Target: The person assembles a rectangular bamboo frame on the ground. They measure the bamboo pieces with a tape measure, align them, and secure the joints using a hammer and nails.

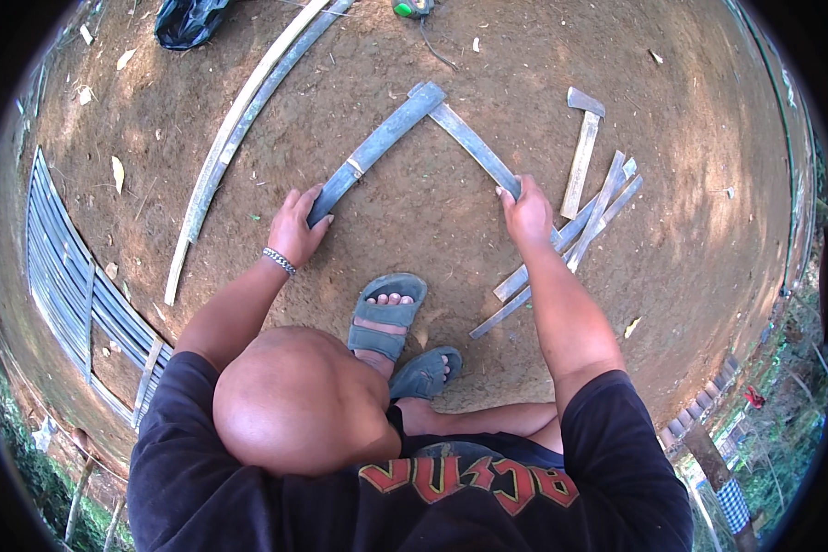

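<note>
**Crossed at the Far End, Gripped at the Near**

The person's left hand (299, 225) is closed around the near end of a wide strip (373, 152), its thumb along the edge. The right hand (529, 212) grips the near end of a narrow strip (477, 147).

From the left hand the wide strip runs away and rightward; from the right hand the narrow strip runs away and leftward. Their far ends meet between the hands, making a peak that points away from the body. The wide strip appears to lie over the narrow one, whose tip seems to show just past it (whether the two are fastened there cannot be told). The right hand is the nearer to this crossing.

Just beside the right hand lie loose strips (599, 210), crossing one another and partly hidden by the wrist, with an axe (582, 152) next to them, head outward. A sandal (385, 315) is planted between the forearms. Left of the left hand lie long poles (239, 120), then a slatted panel (64, 267). Beyond the peak are a tape measure (412, 7) and, farther left, a black bag (189, 20).
</note>
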The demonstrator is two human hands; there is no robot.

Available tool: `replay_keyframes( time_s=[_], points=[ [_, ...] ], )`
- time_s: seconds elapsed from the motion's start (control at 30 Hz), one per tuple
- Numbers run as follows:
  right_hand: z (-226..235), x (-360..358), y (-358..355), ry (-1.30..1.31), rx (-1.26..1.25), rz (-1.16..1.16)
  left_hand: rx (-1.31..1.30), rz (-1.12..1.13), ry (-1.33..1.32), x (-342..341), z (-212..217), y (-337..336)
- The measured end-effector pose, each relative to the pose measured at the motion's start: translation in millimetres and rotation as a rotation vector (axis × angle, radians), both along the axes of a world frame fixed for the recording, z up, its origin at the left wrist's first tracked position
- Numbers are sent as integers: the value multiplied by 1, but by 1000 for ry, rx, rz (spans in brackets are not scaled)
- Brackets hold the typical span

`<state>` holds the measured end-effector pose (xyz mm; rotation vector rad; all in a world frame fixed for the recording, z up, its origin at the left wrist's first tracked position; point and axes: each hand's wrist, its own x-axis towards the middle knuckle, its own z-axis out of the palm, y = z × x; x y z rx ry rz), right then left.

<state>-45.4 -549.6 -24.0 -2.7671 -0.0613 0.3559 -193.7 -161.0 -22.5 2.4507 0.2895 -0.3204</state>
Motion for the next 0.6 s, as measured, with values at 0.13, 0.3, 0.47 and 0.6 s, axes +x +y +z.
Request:
replay_keyframes(
  time_s=[0.13, 0.3, 0.47, 0.6],
  points=[
    [2, 1, 2, 31, -7, -13, 1, 8, 10, -1, 1, 1],
    [2, 1, 1, 25, 7, -15, -2, 0, 24, -2, 1, 2],
    [8, 2, 7, 43, -31, -20, 42, 11, 10, -2, 1, 1],
    [9, 2, 8, 41, -4, -35, 107, 2, -15, -3, -5, 1]
  ],
)
